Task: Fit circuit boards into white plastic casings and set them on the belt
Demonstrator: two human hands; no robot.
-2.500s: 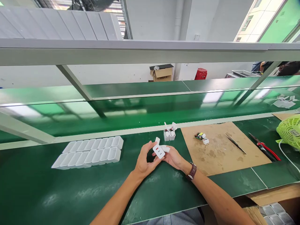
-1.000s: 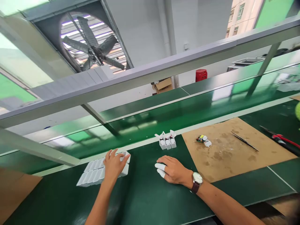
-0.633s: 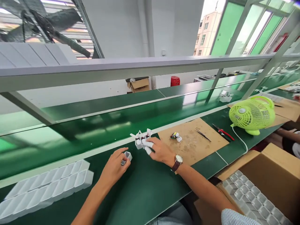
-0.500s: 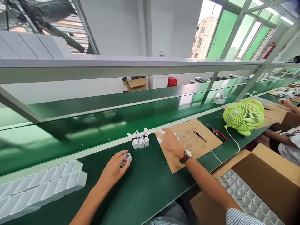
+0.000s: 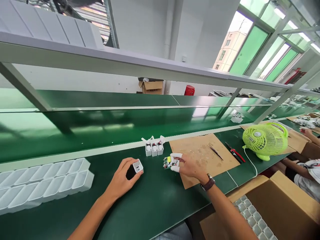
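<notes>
A small white charger housing is gripped between the thumb and fingers of my left hand, its slotted end face turned up toward me. My right hand, with white finger cots on its fingertips, pinches a small circuit board with a yellow component on it. The board hangs over the green bench, left of the cardboard sheet. Beyond and between both hands, three white housings stand side by side with parts and white flaps sticking out of their tops.
Rows of white housings line the left. On the cardboard sheet lie tweezers; red-handled pliers lie beside a green fan. An open carton holds more housings at lower right. A co-worker's arm shows at right.
My right hand has moved left and toward me off the cardboard sheet, now with the circuit board in its fingers. My left hand has turned the housing so its slotted face shows.
</notes>
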